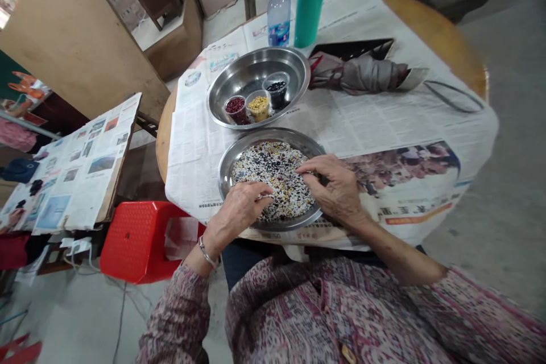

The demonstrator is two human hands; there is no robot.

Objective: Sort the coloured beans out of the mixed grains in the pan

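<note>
A round steel tray [225, 151] in front of me holds a spread of mixed white rice, black beans and yellow and red grains [273, 176]. Over its near left side is my left hand [239, 207], thumb and fingertips pinched together; what lies between them is too small to name. At the right rim, my right hand [335, 187] reaches over the mix with thumb and forefinger drawn close, and any grain there is hidden. Behind stands a deeper steel basin [256, 62] with three clear cups: red beans [236, 107], yellow beans [258, 107] and black beans [277, 91].
Newspaper [341, 125] covers the round table. A water bottle [278, 11], a tall green bottle [312, 0] and a folded grey umbrella [362, 73] stand or lie beyond the basin. To the left are a red stool [132, 239] and another newspaper-covered table [89, 165], with a person's hand at its edge.
</note>
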